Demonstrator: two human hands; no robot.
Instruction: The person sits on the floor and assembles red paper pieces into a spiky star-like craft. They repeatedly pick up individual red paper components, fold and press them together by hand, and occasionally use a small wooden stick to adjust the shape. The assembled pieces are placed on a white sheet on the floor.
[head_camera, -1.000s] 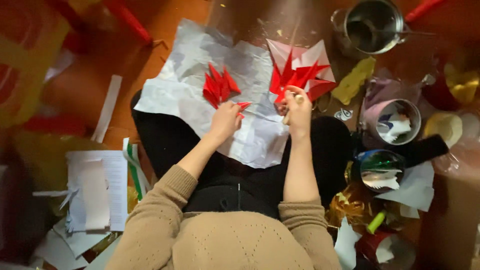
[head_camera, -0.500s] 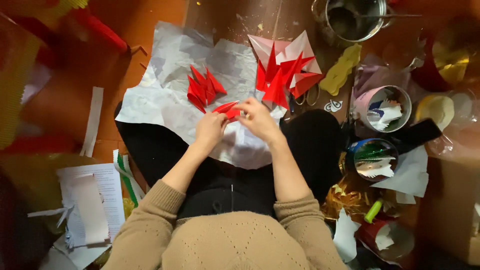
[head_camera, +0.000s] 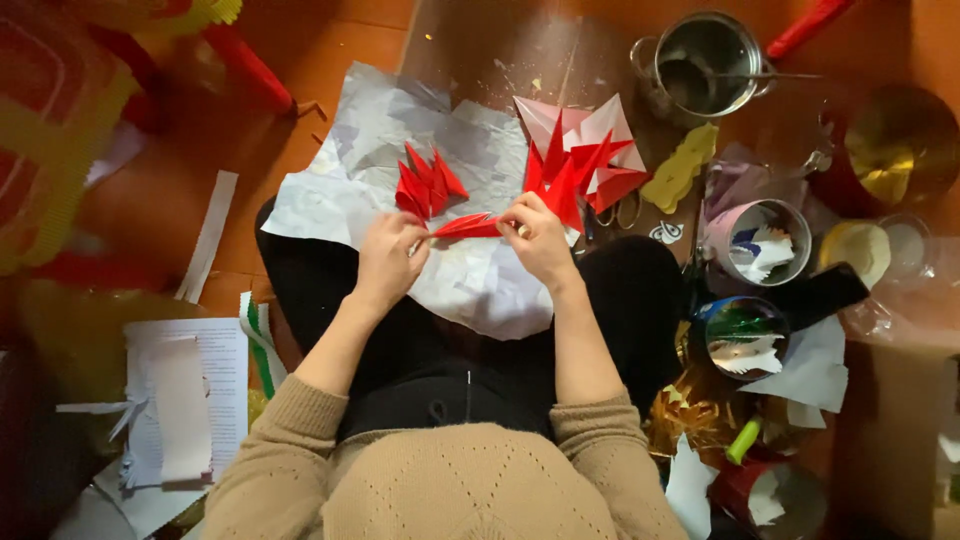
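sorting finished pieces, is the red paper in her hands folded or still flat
Folded: the red paper piece between the left hand and right hand is a narrow creased point, like the folded red pieces nearby.

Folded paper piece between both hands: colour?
Red; the folded paper piece shows clearest in the head view.

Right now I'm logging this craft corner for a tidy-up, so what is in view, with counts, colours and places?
folded piece: one, red, held between both hands
folded pile: one small cluster, red, on the sheet beyond the left hand
paper stack: one, red and pink, beyond the right hand
sheet: one, white, crumpled, across the lap
pot: one, metal, far right on the floor
cups: two, holding paper scraps, right side
scissors: one pair, beside the paper stack
printed pages: a few, white, near left
left hand: pinches the folded piece's near end
right hand: pinches its other end
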